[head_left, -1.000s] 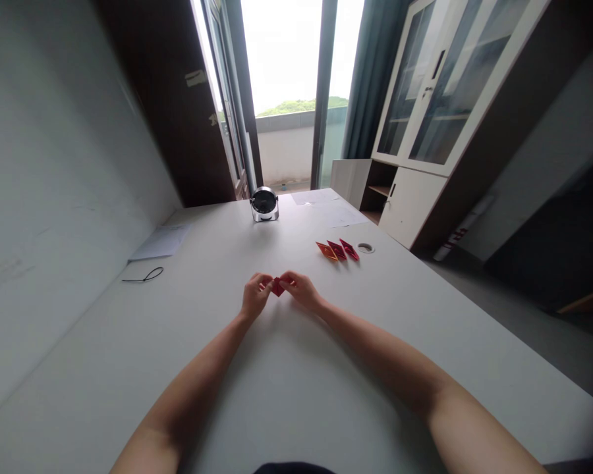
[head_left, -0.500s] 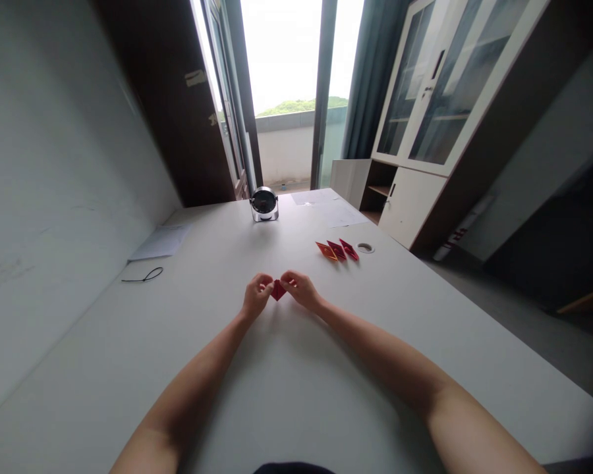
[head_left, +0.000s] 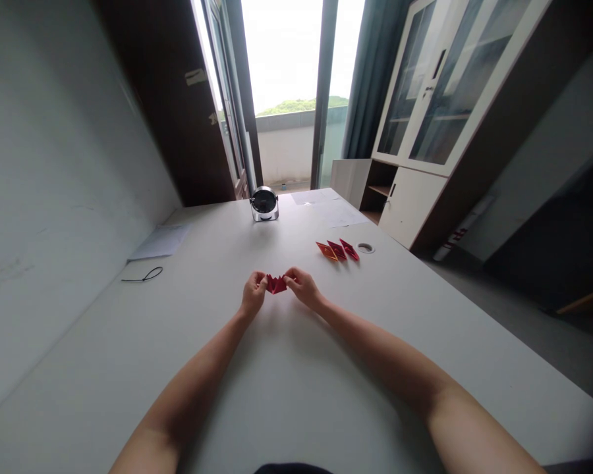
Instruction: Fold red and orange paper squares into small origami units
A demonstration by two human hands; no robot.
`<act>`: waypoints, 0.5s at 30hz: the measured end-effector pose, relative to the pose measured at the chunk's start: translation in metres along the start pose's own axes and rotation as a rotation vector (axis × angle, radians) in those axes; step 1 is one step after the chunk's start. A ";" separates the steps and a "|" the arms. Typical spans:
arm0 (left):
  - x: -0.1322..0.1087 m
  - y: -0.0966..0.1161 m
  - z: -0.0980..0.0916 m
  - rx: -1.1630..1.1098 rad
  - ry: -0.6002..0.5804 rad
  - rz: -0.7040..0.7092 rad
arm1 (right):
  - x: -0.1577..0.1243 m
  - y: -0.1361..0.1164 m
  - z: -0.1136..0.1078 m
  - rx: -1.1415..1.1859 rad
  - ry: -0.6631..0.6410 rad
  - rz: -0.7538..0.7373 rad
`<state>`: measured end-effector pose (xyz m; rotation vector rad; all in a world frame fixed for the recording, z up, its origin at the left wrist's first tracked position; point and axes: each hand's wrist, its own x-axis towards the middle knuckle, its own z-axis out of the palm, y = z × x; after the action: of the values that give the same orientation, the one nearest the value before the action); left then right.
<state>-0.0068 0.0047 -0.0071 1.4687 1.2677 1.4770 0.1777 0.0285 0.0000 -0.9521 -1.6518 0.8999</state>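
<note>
A small folded piece of red paper [head_left: 277,284] spans the gap between my two hands, near the middle of the white table [head_left: 296,388]. My left hand [head_left: 254,291] pinches its left end between thumb and fingers. At the right end, my right hand [head_left: 301,287] grips it the same way. Pointed tips stand up along the paper's top edge, with a dip between them. Beyond my right hand lie three folded paper pieces in a row: an orange one [head_left: 327,251], a dark red one [head_left: 337,250] and a red one [head_left: 348,249].
A round black-and-silver device [head_left: 264,203] stands at the table's far side. To the left lie a black cord loop [head_left: 151,274] and white sheets [head_left: 159,242]. More papers [head_left: 340,214] are at the far right, near a round cable hole [head_left: 365,248]. A white cabinet [head_left: 410,197] stands beyond.
The red paper has gone from a compact pointed shape to a wider, opened one with several peaks. My hands have drawn slightly apart. The three other pieces lie unmoved.
</note>
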 end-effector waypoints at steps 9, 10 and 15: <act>0.002 0.000 -0.005 0.101 0.109 0.056 | 0.000 0.008 0.003 0.087 -0.057 0.027; 0.000 0.002 -0.004 0.121 0.096 0.066 | -0.001 0.008 0.004 0.113 -0.066 0.026; -0.007 0.010 -0.002 0.239 0.051 0.123 | -0.003 0.003 0.004 0.125 -0.135 0.005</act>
<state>-0.0062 -0.0045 0.0003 1.7002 1.4483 1.4896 0.1749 0.0265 -0.0054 -0.8250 -1.6853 1.0781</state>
